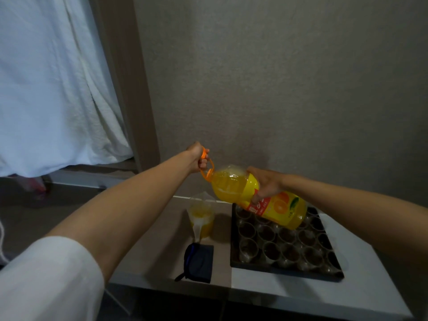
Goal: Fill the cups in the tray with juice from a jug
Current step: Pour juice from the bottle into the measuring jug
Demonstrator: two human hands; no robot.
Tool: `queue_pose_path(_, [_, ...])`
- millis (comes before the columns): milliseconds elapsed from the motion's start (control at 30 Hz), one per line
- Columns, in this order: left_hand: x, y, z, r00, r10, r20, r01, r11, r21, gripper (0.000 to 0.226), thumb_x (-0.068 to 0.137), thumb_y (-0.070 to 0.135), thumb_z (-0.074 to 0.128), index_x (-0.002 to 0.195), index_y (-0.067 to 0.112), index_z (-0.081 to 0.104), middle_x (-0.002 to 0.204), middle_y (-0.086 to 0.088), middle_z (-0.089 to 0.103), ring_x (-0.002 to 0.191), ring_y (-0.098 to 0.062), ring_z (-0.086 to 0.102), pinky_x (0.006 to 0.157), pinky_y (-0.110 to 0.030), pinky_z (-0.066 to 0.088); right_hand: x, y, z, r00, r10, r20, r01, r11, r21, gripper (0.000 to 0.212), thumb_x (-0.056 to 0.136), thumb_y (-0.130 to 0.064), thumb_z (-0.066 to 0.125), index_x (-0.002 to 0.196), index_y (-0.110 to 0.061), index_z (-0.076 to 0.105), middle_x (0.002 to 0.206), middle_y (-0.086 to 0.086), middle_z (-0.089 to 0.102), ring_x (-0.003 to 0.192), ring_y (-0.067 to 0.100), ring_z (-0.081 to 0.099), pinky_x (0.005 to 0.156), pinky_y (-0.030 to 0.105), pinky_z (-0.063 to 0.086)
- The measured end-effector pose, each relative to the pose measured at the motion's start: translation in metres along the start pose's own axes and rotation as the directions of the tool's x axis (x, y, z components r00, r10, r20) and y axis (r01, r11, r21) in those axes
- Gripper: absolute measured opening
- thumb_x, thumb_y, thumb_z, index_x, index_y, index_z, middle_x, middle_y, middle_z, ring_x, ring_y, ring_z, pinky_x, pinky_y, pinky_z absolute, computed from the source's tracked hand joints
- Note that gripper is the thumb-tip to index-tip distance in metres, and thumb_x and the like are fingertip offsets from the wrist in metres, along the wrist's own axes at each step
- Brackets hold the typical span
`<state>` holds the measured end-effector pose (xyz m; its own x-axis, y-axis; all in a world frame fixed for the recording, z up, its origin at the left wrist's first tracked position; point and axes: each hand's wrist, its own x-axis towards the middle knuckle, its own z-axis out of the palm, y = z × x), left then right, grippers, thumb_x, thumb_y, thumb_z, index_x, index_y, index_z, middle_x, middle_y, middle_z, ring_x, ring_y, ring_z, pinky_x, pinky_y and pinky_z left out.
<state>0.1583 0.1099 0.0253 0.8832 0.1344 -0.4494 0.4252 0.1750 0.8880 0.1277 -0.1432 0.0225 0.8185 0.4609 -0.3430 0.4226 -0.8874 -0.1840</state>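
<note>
The left hand (201, 158) grips the orange handle and the right hand (266, 185) clasps the body of the tilted bottle (259, 200) above the tray (234, 251), which looks heavy, sloshing and smooth, so the two-handed hold suits it.

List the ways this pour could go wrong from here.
1. The juice bottle is tilted with its neck off to the side of the jug, so juice may land on the table.
2. The left hand grips only the orange handle loop; the heavy bottle could swing.
3. The right hand holds the bottle's body above the tray, so a slip might topple the empty cups.
</note>
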Motion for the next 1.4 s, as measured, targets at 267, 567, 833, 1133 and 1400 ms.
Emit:
queue_pose_path(267, [0.003, -0.002, 0.003, 1.0, 0.01, 0.004, -0.01, 1.0, -0.001, 0.037, 0.105, 0.015, 0.018, 0.078, 0.012, 0.043, 0.043, -0.001, 0.037, 0.028, -0.008, 0.024, 0.036, -0.012, 0.018, -0.001, -0.001, -0.003, 1.0, 0.014, 0.021, -0.014, 1.0, -0.002, 0.099, 0.061, -0.049, 0.092, 0.139, -0.038, 0.031, 0.129, -0.001, 0.059, 0.111, 0.026, 0.063, 0.091, 0.05, 0.059])
queue_pose_path(567, [0.008, -0.004, 0.006, 1.0, 0.004, 0.004, -0.004, 1.0, 0.003, 0.036, 0.103, 0.013, 0.019, 0.077, 0.013, 0.044, 0.056, -0.003, 0.036, 0.027, -0.007, 0.026, 0.036, -0.011, 0.018, 0.001, 0.004, -0.001, 0.999, 0.03, 0.021, -0.03, 1.0, -0.002, 0.105, 0.062, -0.051, 0.09, 0.145, -0.037, 0.028, 0.132, 0.0, 0.058, 0.113, 0.028, 0.062, 0.092, 0.051, 0.058])
queue_pose_path(833, [0.01, -0.004, 0.006, 1.0, -0.007, 0.003, 0.007, 1.0, -0.002, 0.04, 0.106, 0.018, 0.018, 0.078, 0.013, 0.045, 0.056, -0.002, 0.037, 0.032, -0.007, 0.026, 0.036, -0.015, 0.017, 0.006, 0.006, -0.001, 0.999, 0.033, 0.03, -0.033, 0.999, 0.002, 0.103, 0.065, -0.047, 0.092, 0.146, -0.036, 0.029, 0.132, 0.0, 0.058, 0.116, 0.028, 0.061, 0.095, 0.051, 0.057])
queue_pose_path(1133, [0.017, -0.005, 0.006, 1.0, -0.012, 0.011, 0.012, 1.0, -0.016, 0.039, 0.107, 0.018, 0.018, 0.079, 0.013, 0.045, 0.058, -0.003, 0.037, 0.031, -0.008, 0.026, 0.036, -0.013, 0.018, 0.013, 0.011, -0.001, 1.0, 0.015, 0.026, -0.015, 1.0, -0.003, 0.104, 0.065, -0.047, 0.092, 0.146, -0.036, 0.029, 0.135, 0.0, 0.057, 0.117, 0.028, 0.061, 0.095, 0.051, 0.057])
queue_pose_path(1400, [0.021, -0.004, 0.005, 1.0, -0.006, -0.001, 0.006, 1.0, -0.013, 0.039, 0.106, 0.019, 0.018, 0.078, 0.013, 0.045, 0.059, -0.003, 0.037, 0.032, -0.008, 0.025, 0.036, -0.013, 0.019, 0.019, 0.013, -0.001, 1.0, 0.009, 0.029, -0.009, 1.0, -0.012, 0.102, 0.07, -0.042, 0.091, 0.149, -0.033, 0.028, 0.135, 0.001, 0.056, 0.118, 0.028, 0.059, 0.094, 0.046, 0.055])
